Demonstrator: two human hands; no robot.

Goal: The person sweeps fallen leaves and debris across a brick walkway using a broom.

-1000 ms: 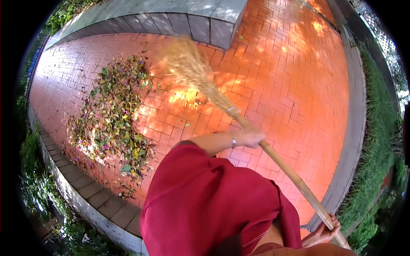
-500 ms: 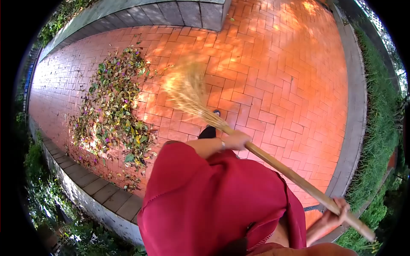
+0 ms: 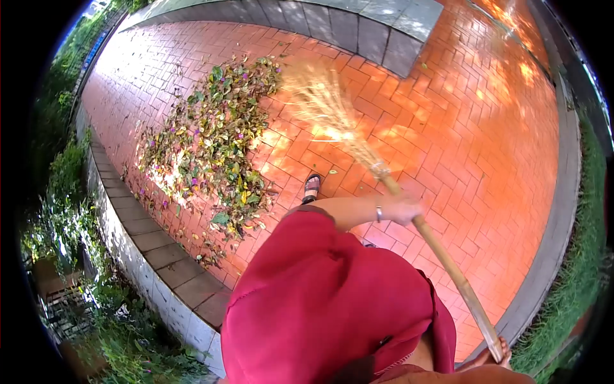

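A straw broom (image 3: 323, 105) with a long wooden handle reaches diagonally across the view, its blurred bristles on the brick paving beside the right edge of a leaf pile (image 3: 220, 137). My left hand (image 3: 404, 208), with a bracelet at the wrist, is wrapped round the handle a little below the bristles. At the handle's lower end, my right hand (image 3: 503, 353) is closed on the wood, partly hidden by my body. The pile holds green, yellow and brown leaves with some purple petals.
A low stone wall (image 3: 368, 35) ends in a corner at the top. Another low wall (image 3: 157, 253) curves along the left, with shrubs (image 3: 118, 326) beyond. My sandalled foot (image 3: 312, 185) is beside the pile. A grey kerb (image 3: 553, 237) borders grass (image 3: 579, 256) at right.
The view has shifted, with the pile and walls further right. The bristles have swung up and rightward, the handle is steeper, and my right hand is lower. Both hands keep hold of the broom.
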